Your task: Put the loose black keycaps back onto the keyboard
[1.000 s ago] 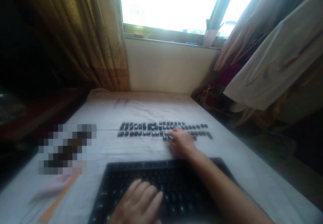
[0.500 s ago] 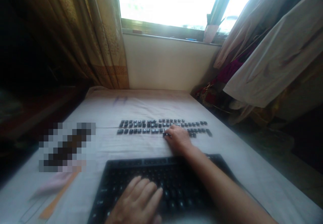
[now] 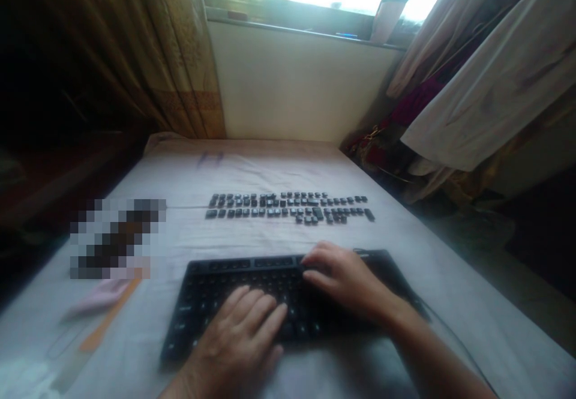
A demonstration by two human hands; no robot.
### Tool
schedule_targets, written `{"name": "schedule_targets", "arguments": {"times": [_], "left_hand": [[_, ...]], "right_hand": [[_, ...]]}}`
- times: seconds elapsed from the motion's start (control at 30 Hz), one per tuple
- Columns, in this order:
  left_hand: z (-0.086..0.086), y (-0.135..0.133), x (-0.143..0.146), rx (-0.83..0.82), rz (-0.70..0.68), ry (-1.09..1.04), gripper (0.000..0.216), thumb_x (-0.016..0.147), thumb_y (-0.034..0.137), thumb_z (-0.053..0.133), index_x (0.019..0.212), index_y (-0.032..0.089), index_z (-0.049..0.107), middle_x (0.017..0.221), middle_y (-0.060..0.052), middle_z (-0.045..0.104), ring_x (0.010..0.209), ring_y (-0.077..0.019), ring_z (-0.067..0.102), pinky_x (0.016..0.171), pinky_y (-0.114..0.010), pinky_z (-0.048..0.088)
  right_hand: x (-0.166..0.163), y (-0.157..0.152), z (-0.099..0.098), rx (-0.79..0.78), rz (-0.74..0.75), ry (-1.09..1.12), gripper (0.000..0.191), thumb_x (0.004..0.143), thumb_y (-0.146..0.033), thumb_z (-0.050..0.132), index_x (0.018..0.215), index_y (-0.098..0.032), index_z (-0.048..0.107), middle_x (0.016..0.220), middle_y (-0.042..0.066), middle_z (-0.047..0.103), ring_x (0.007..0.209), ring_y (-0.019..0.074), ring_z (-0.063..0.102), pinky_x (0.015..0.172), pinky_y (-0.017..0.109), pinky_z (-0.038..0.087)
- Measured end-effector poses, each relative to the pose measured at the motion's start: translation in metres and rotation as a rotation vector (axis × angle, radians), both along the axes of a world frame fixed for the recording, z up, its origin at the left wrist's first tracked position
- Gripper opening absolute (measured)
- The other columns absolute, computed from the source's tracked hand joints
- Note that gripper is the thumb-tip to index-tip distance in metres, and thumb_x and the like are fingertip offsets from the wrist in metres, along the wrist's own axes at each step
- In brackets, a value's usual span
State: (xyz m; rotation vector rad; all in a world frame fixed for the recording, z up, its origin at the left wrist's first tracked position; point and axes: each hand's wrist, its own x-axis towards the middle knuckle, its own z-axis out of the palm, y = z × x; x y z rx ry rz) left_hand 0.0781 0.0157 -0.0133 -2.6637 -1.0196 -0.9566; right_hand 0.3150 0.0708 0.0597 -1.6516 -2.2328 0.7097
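A black keyboard (image 3: 243, 263) lies across the bed in front of me, with many of its keycaps gone from the upper part and some left near the left and front. My left hand (image 3: 247, 327) rests on its left-middle keys, fingers stretched out. Over the right-middle part hovers or rests my right hand (image 3: 335, 273), thumb and fingers apart, with nothing visible between them. Beyond the keyboard, loose black keycaps (image 3: 267, 212) stand in several rows on the pale sheet.
At the left are a pixelated dark object (image 3: 119, 240), a pink cloth-like thing (image 3: 101, 296) and an orange strip (image 3: 110, 312). The keyboard's cable (image 3: 454, 342) runs along the right. A curtain (image 3: 180, 57) and hanging clothes (image 3: 486, 87) flank the window.
My right hand has drawn back from the keycap rows to the keyboard. My left hand stays on the keys. The view has tilted down slightly.
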Motion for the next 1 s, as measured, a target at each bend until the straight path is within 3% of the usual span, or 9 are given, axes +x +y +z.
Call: {"name": "schedule_targets", "arguments": {"times": [0.27,1.0], "left_hand": [[-0.002,-0.005,0.005,0.012,0.026,-0.002,0.027,0.097,0.031,0.051,0.117,0.023,0.068,0.113,-0.003,0.070,0.111,-0.0188,0.060,0.112,-0.036,0.035],[0.003,-0.002,0.016,-0.010,-0.011,0.037,0.031,0.100,0.034,0.048,0.121,0.019,0.065,0.115,-0.004,0.069,0.110,-0.0203,0.058,0.111,-0.038,0.035]], "right_hand": [[-0.010,-0.018,-0.005,-0.091,0.119,-0.025,0.012,0.081,-0.018,0.071,0.091,-0.020,0.076,0.093,0.004,0.069,0.085,0.0170,0.064,0.077,0.025,0.047],[-0.014,-0.020,-0.006,-0.034,0.162,-0.186,0.011,0.085,-0.022,0.068,0.093,-0.020,0.075,0.094,0.005,0.069,0.084,0.0171,0.063,0.074,0.025,0.045]]}}
